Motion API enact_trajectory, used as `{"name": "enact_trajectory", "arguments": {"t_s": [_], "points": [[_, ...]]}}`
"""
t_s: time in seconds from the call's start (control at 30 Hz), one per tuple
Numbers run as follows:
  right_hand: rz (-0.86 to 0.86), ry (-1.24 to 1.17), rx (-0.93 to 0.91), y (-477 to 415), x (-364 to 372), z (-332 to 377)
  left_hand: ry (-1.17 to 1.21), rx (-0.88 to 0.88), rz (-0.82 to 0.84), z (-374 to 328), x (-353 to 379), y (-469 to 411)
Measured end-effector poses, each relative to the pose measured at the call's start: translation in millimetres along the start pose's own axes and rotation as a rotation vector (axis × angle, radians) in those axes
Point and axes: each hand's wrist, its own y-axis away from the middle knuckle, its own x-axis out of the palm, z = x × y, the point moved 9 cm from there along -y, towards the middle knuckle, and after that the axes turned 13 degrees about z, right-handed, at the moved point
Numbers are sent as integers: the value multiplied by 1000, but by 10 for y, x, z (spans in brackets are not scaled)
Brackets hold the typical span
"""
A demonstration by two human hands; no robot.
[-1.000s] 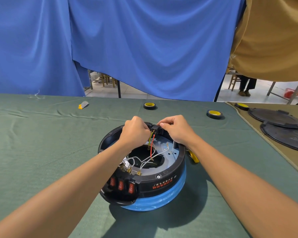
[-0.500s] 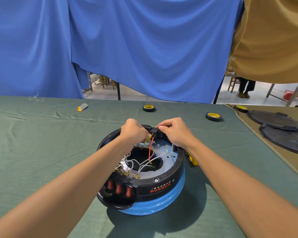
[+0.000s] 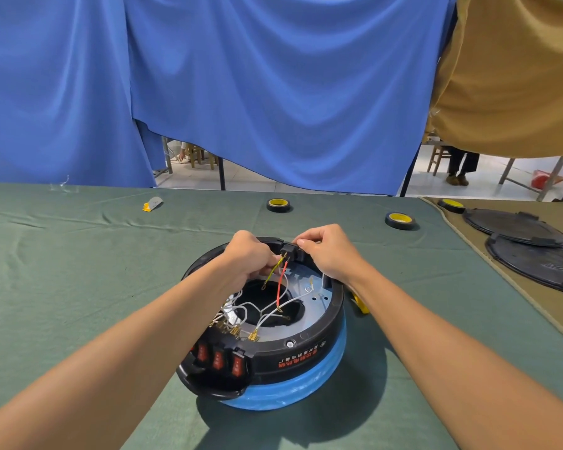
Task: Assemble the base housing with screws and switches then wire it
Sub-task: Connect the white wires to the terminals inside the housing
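— What fills most of the view?

— A blue curtain (image 3: 273,92) hangs across the back, with a tan curtain (image 3: 517,76) at 2 o'clock. Below them, a desk (image 3: 78,271) under green cloth takes the lower half.

— And the base housing?

— The base housing (image 3: 306,347), a black ring, sits mid-desk on a blue body (image 3: 290,391), straight in front of the person. Two round black lids (image 3: 514,227) lie well apart from it at 2 o'clock, their edges meeting.

— Where are the hands?

— Both meet at the ring's far rim, its 12 o'clock. The left hand (image 3: 251,258) has its fingers curled, and its grip appears to pinch the yellow-green wire (image 3: 273,271) just below the socket. The right hand (image 3: 325,251) holds the black socket (image 3: 288,248) in a narrow grip of thumb and forefinger.

— Anything smaller?

— Tape rolls (image 3: 278,205) with yellow cores lie on the far desk, from 12 to 2 o'clock of the housing. Three red switches (image 3: 218,358) sit in the ring's outer wall at 7 o'clock. A red wire (image 3: 281,280) runs from the socket down toward the ring's opening. White wires (image 3: 257,310) loop across it to brass terminals behind the switches. A yellow piece (image 3: 359,303) shows just beside the housing at 3 o'clock, partly hidden by the right forearm. What it is cannot be told.
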Motion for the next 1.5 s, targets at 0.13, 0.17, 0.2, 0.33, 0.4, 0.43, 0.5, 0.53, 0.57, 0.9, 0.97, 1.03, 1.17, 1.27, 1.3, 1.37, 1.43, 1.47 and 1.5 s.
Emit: {"name": "enact_trajectory", "arguments": {"t_s": [0.13,0.17,0.2,0.33,0.4,0.43,0.5,0.53,0.57,0.9,0.97,1.03,1.17,1.27,1.3,1.37,1.43,1.47,1.5], "points": [[-3,14,-4,7,7,-9,16,-5,0,5,10,-43],[-7,12,-3,6,8,-12,13,-1,-2,2,7,-54],[-15,0,2,5,7,-20,9,5,-3,-6,4,-66],[-20,-179,27,48,25,-115,-169,44,10,-103,5,-120],[-18,-242,28,82,45,-160,-359,100,5,-223,24,-154],[-41,-241,36,94,30,-183,-464,128,1,-293,47,-165],[-118,-226,65,114,-29,-226,-662,160,-14,-413,95,-177],[-158,-223,88,122,-57,-255,-741,170,-26,-468,115,-176],[-200,-225,113,132,-85,-289,-800,182,-41,-516,124,-173],[-583,-214,440,341,-224,-436,-785,395,-533,-534,-203,280],[-629,-219,487,381,-223,-430,-657,366,-709,-352,-272,428],[-643,-251,489,391,-214,-438,-459,281,-843,-85,-308,574],[-546,-123,266,405,-178,-344,-101,232,-712,367,-186,486],[-327,22,25,491,-35,-273,-55,288,-661,419,-201,377],[-254,52,-15,527,13,-293,-41,296,-643,414,-226,332],[-150,128,-37,573,77,-357,-34,324,-585,392,-279,226],[-134,217,-25,601,96,-376,-29,361,-524,373,-309,146],[-153,246,-20,607,102,-358,-29,374,-514,372,-315,128],[-179,272,-17,610,115,-325,-39,383,-527,371,-310,134]]}}
